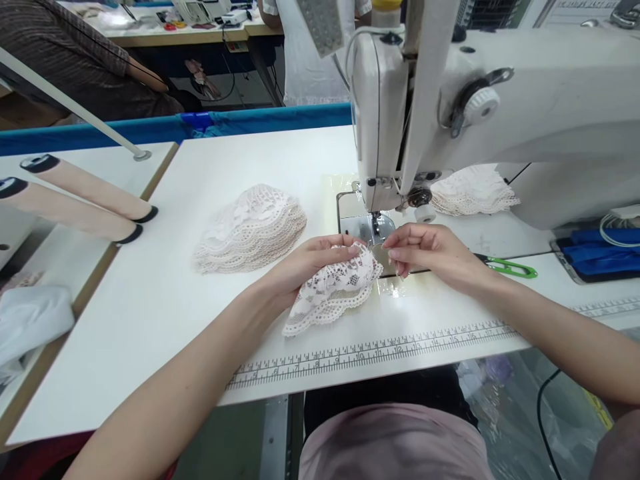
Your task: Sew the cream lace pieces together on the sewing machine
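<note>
My left hand [325, 263] pinches a white lace piece [336, 293] with a scalloped edge, in front of the sewing machine's presser foot [376, 225]. The piece droops from thumb and fingers toward the table's ruler edge. Close to its right end, my right hand [425, 252] has thumb and fingertips drawn together. Whatever is between those fingertips is too small to make out. A pile of similar lace pieces [253, 230] lies to the left of the machine, and another lace stack [473, 190] is behind the needle area on the right.
Green-handled snips [507, 267] lie right of my right hand, near a dark tray [595, 253] with blue cloth. A ruler strip [360, 357] runs along the front edge. Two thread cones [90, 190] stand at left. Beyond the blue divider [270, 120] are other people.
</note>
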`<action>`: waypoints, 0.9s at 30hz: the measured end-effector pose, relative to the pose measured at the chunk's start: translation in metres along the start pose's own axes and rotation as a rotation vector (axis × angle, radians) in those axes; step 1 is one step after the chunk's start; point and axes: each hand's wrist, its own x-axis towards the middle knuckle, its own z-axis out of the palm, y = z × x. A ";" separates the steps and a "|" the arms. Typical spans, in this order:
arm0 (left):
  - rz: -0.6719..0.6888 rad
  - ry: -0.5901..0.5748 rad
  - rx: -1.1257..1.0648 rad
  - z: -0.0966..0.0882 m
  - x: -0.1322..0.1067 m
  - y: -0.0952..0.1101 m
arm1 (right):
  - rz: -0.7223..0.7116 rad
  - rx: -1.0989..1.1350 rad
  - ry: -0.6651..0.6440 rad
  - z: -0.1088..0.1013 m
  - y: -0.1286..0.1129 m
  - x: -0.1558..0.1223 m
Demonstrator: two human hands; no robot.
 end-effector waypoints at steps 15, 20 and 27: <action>-0.015 -0.073 -0.353 0.004 0.003 0.000 | 0.051 0.010 -0.216 0.010 0.006 0.000; -0.008 -0.100 -0.366 0.003 0.003 -0.002 | 0.056 0.025 -0.262 0.012 0.010 -0.001; 0.018 -0.117 -0.335 0.004 0.001 -0.002 | 0.089 0.015 -0.243 0.011 0.009 -0.001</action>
